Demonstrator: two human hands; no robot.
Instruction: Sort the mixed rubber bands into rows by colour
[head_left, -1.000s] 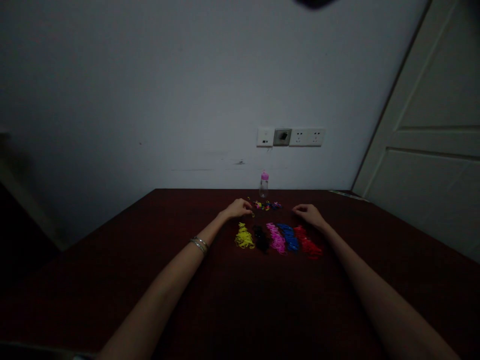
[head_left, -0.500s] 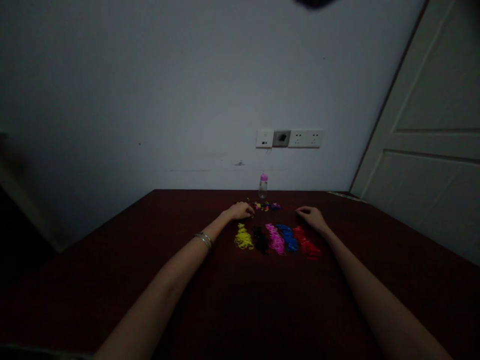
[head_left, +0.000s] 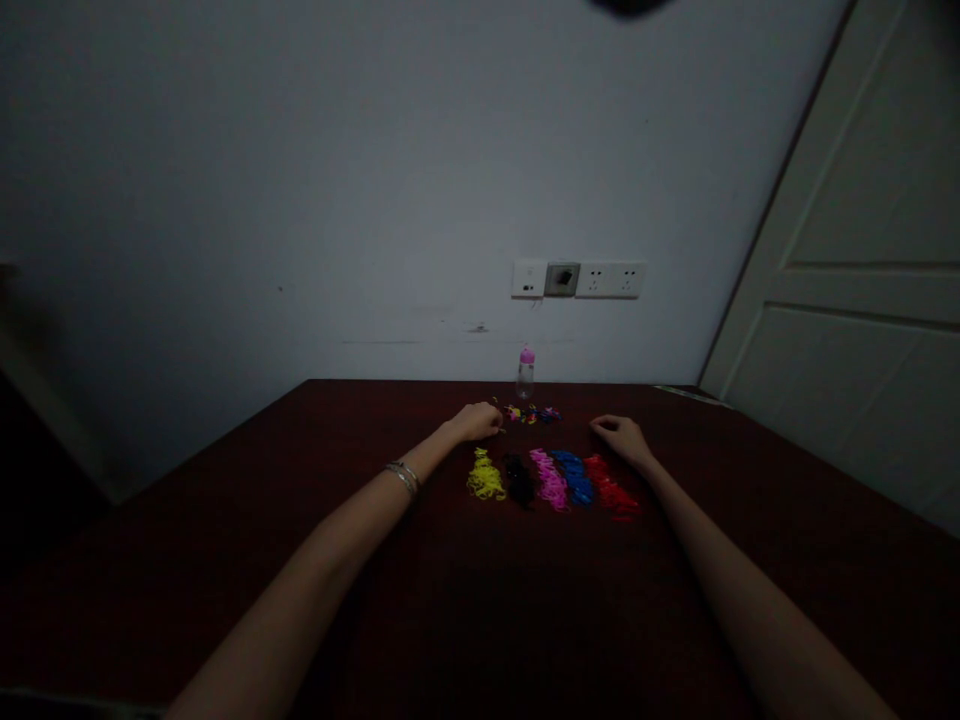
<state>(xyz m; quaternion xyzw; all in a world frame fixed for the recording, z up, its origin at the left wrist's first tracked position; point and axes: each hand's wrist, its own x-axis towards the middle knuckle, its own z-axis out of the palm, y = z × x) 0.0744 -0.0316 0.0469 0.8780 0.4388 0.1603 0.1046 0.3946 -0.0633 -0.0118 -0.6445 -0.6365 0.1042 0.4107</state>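
Note:
My left hand [head_left: 478,422] rests at the left end of a small mixed heap of coloured rubber bands [head_left: 531,413], its fingers curled in. Whatever lies between those fingertips is too small and dark to make out. Nearer to me, a pile of yellow rubber bands [head_left: 486,478] is the closest sorted pile to that hand. Beside it, in a row, are black bands [head_left: 519,481], pink bands [head_left: 549,480], blue bands [head_left: 574,477] and red bands [head_left: 610,488]. Behind the red pile my right hand [head_left: 624,440] lies on the table, thumb and fingertips together; any contents are hidden.
A clear bottle with a pink cap [head_left: 526,374] stands behind the mixed heap, close to the wall. The dark red table [head_left: 480,610] reaches the wall, which carries sockets [head_left: 609,280]. A pale panelled door [head_left: 847,290] is at the right.
The fingers of my left hand have curled in more, and the hand has shifted slightly left. My right hand stays almost where it was.

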